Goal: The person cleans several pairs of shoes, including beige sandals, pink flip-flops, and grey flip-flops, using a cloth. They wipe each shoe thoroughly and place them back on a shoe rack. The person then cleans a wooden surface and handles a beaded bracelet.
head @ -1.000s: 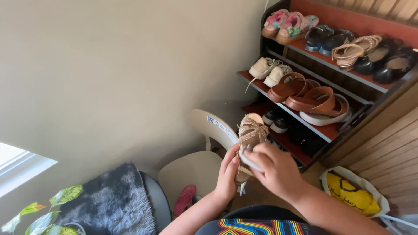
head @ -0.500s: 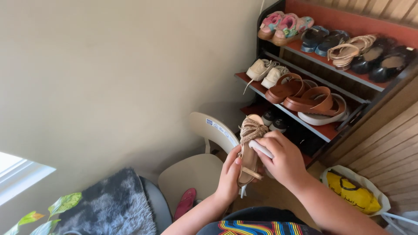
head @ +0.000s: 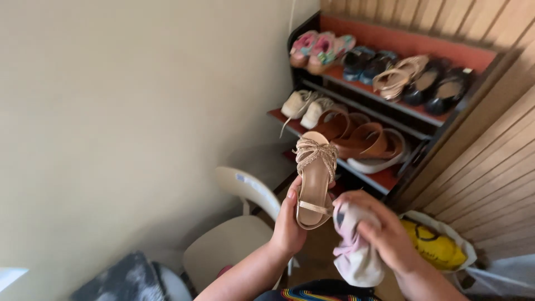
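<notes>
Now the left hand point(head: 290, 226) holds a beige strappy sandal point(head: 315, 178) up in front of the shoe rack point(head: 429, 120), fingers curled around its heel end, thumb on the near edge. The sandal's long axis runs almost straight up and down in the head view: toe pointing up and away toward the rack, heel down at the palm, footbed facing the camera. It looks pale tan, with a knotted, beaded band of straps across the toe and one thin strap across the heel part; the insole is smooth and a shade darker.

Just right of the heel, the right hand point(head: 384, 231) is clenched around a bunched pink-and-white cloth point(head: 354, 253), fingers closed over the top of it, the cloth's upper edge touching or nearly touching the sandal's side.

As for packaging and labels: a small pale sticker point(head: 241, 179) sits on the backrest of the cream chair point(head: 234, 245) below the left hand, too small to read. A yellow bag point(head: 440, 245) lies inside a white plastic bag point(head: 467, 257) on the floor, low on the right by the wooden slat wall point(head: 501, 173).

On the rack behind, pink slippers point(head: 317, 47), dark shoes point(head: 440, 89), white sneakers point(head: 304, 106) and brown sandals point(head: 362, 136) sit in rows.
</notes>
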